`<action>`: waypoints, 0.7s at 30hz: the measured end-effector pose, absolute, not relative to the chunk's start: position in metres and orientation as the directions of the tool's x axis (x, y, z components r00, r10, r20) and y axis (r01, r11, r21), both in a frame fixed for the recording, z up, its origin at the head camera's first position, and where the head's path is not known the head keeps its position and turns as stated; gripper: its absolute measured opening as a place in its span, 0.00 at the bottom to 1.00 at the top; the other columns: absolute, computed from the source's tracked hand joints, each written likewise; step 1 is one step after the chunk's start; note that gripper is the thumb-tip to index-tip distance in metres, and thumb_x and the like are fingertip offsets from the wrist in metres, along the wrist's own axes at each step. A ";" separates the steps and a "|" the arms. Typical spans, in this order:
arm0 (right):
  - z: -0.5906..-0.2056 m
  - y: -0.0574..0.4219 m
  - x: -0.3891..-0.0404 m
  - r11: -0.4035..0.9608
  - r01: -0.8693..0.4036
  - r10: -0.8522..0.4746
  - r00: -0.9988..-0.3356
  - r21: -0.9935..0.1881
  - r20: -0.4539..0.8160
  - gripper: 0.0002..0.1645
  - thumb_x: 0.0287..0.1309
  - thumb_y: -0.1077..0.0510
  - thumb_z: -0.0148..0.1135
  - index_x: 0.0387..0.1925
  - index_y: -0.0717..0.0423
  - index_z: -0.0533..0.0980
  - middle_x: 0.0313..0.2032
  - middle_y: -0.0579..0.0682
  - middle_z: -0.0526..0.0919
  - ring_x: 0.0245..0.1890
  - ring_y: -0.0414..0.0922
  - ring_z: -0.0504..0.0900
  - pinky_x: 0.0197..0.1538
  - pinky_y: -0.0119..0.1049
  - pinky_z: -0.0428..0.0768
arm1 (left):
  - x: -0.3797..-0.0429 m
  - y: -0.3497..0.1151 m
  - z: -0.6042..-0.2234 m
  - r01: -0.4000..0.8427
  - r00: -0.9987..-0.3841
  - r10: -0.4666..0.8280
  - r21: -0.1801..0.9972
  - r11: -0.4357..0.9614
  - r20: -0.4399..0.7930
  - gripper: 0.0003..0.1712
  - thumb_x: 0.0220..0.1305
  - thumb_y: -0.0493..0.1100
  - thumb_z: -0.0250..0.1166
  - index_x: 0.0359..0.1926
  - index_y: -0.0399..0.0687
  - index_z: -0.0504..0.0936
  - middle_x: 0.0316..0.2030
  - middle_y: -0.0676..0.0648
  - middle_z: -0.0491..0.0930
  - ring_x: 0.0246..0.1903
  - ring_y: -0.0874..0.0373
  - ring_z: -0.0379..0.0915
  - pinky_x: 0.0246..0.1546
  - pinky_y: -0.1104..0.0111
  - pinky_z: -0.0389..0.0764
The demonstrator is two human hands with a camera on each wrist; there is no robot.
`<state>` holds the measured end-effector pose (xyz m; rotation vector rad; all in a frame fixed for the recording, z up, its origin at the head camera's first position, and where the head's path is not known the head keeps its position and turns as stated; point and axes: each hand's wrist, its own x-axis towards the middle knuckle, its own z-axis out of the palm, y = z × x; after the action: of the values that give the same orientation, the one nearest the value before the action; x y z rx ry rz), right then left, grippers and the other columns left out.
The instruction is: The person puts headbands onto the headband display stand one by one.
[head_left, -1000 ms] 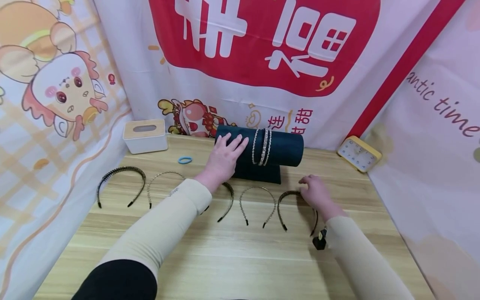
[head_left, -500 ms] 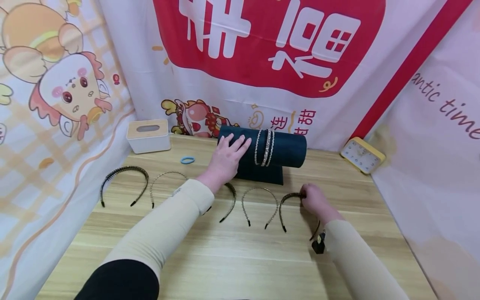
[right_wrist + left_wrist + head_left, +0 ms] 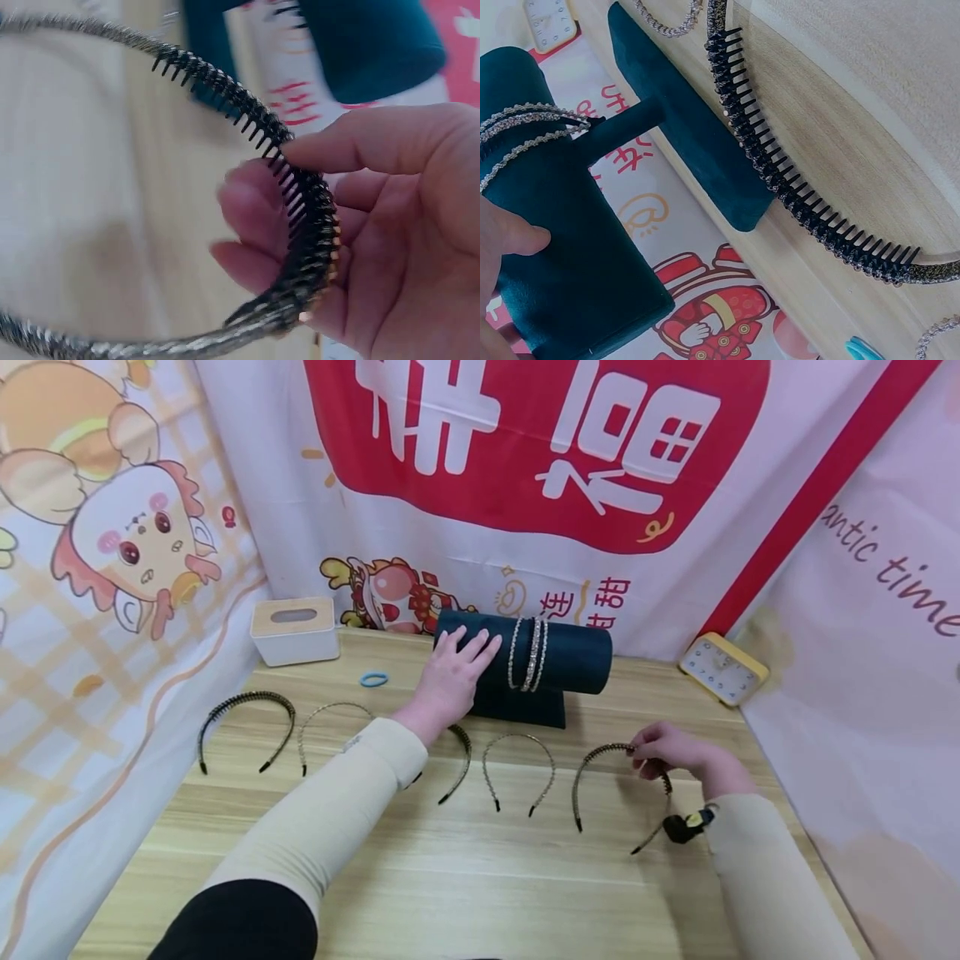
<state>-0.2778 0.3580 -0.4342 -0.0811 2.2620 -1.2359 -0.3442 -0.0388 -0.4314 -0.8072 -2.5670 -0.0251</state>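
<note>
Left hand (image 3: 448,677) spreads fingers and thumb wide over the left end of the dark roll-shaped stand (image 3: 577,658); loose grip on the stand only, probably to steady it; three sparkly bands (image 3: 533,656) ring the roll just beside the fingers, likely kept there so they show well. Right hand (image 3: 675,750) pinches a black toothed headband (image 3: 315,225) at its arch, thumb against fingers, gap nearly closed; the other fingers curl behind the band; a grip on the arch likely leaves both legs free; headband sits at the right end of the row, tilted, front right of the stand; can't tell if its tips touch the table (image 3: 465,893). Rest of row lies arch away from the person, apparently spaced for easy picking: pale headband (image 3: 525,736) next along, then three more, one partly hidden by the left arm. Behind: tissue box (image 3: 300,647), blue ring (image 3: 373,686), yellow clock (image 3: 723,670).
</note>
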 end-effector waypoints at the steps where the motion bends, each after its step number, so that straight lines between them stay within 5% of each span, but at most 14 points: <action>1: -0.427 0.362 -0.277 0.536 0.236 -0.296 -0.846 -0.810 -0.443 0.15 0.67 0.65 0.55 0.48 0.77 0.72 0.32 0.57 0.83 0.31 0.46 0.84 0.39 0.42 0.84 | -0.344 -0.039 -0.431 0.549 -0.729 0.542 -0.115 0.828 0.417 0.44 0.63 0.41 0.66 0.77 0.53 0.56 0.72 0.45 0.59 0.69 0.37 0.51 0.70 0.46 0.50; 9: -0.397 0.382 -0.275 0.108 0.331 -0.173 -0.922 -0.937 -0.346 0.06 0.71 0.68 0.51 0.43 0.66 0.74 0.32 0.54 0.86 0.35 0.46 0.87 0.46 0.41 0.83 | -0.344 -0.040 -0.432 0.540 -0.738 0.533 -0.112 0.834 0.413 0.43 0.64 0.41 0.65 0.77 0.54 0.57 0.72 0.45 0.59 0.69 0.37 0.51 0.70 0.46 0.49; 12: -0.398 0.383 -0.275 -0.034 0.341 -0.173 -0.928 -0.939 -0.331 0.13 0.73 0.67 0.48 0.38 0.60 0.79 0.33 0.54 0.86 0.36 0.46 0.86 0.47 0.41 0.83 | -0.344 -0.040 -0.432 0.545 -0.736 0.536 -0.107 0.831 0.414 0.43 0.64 0.40 0.65 0.77 0.54 0.56 0.72 0.45 0.59 0.69 0.37 0.51 0.70 0.46 0.49; 15: -0.400 0.379 -0.275 -0.148 0.329 -0.156 -0.939 -0.933 -0.307 0.17 0.74 0.67 0.46 0.36 0.58 0.81 0.33 0.54 0.86 0.36 0.46 0.86 0.48 0.40 0.82 | -0.344 -0.040 -0.432 0.548 -0.731 0.537 -0.107 0.830 0.421 0.43 0.64 0.40 0.65 0.77 0.54 0.57 0.72 0.45 0.60 0.69 0.37 0.52 0.70 0.46 0.50; 21: -0.403 0.363 -0.279 -0.258 0.213 -0.077 -0.977 -0.942 -0.200 0.09 0.74 0.67 0.45 0.42 0.62 0.74 0.34 0.52 0.84 0.37 0.44 0.84 0.47 0.37 0.81 | -0.344 -0.039 -0.432 0.545 -0.725 0.537 -0.117 0.830 0.431 0.43 0.64 0.40 0.65 0.76 0.53 0.57 0.72 0.45 0.60 0.69 0.37 0.52 0.69 0.46 0.50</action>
<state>-0.2789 0.3629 -0.4028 0.1681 1.7893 -2.3497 -0.3445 -0.0389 -0.4315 -0.8020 -2.5558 -0.0250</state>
